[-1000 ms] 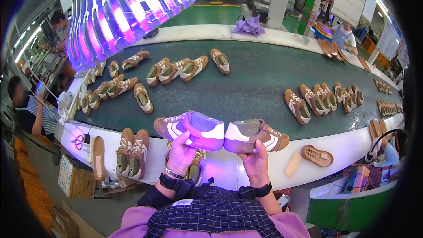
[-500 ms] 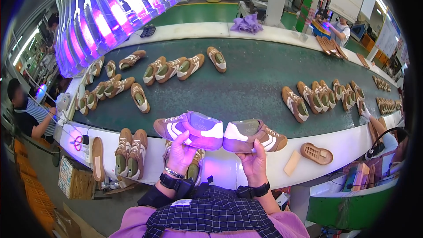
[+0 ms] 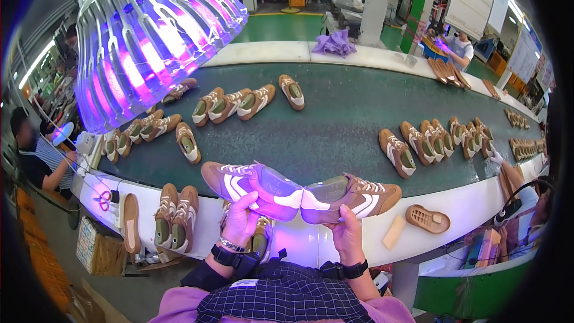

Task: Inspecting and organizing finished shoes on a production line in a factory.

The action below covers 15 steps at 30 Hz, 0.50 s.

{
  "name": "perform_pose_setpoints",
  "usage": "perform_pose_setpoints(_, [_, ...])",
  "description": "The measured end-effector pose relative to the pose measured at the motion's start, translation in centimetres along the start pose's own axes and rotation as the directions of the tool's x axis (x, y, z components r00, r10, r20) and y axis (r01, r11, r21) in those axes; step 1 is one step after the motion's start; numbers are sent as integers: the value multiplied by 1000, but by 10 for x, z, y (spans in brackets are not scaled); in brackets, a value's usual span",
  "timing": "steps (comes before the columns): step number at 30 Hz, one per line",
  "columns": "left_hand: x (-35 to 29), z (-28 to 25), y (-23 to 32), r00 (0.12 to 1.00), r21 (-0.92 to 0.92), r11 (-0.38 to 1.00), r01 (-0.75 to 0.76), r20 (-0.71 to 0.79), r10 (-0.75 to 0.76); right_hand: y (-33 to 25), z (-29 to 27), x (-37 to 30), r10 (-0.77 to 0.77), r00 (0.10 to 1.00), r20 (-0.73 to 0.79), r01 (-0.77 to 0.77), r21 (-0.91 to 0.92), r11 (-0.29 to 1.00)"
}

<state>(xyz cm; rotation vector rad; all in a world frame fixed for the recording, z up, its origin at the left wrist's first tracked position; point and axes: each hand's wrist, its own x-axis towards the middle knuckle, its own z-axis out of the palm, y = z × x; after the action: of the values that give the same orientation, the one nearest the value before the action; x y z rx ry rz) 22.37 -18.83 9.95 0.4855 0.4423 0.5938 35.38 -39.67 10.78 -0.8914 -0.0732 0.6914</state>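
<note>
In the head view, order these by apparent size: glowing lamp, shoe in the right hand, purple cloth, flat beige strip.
1. Glowing lamp
2. Shoe in the right hand
3. Purple cloth
4. Flat beige strip

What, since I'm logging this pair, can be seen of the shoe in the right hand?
The shoe is brown, with a white side stripe and heel patch, pale laces and a greenish insole; its upper looks like suede. It is held above the white ledge, opening showing, toe to the right. The right hand grips it from below. Its heel appears to touch the other shoe.
</note>
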Motion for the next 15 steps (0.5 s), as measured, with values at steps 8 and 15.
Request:
perform_pose_setpoints(8, [7, -16, -7, 992, -129, 986, 102, 84, -91, 3, -23, 5, 17, 999, 32, -21, 133, 991])
perform_pose_setpoints(15, [25, 1, -4, 842, -234, 874, 427, 455, -290, 20, -87, -14, 211, 962, 173, -258, 327, 909])
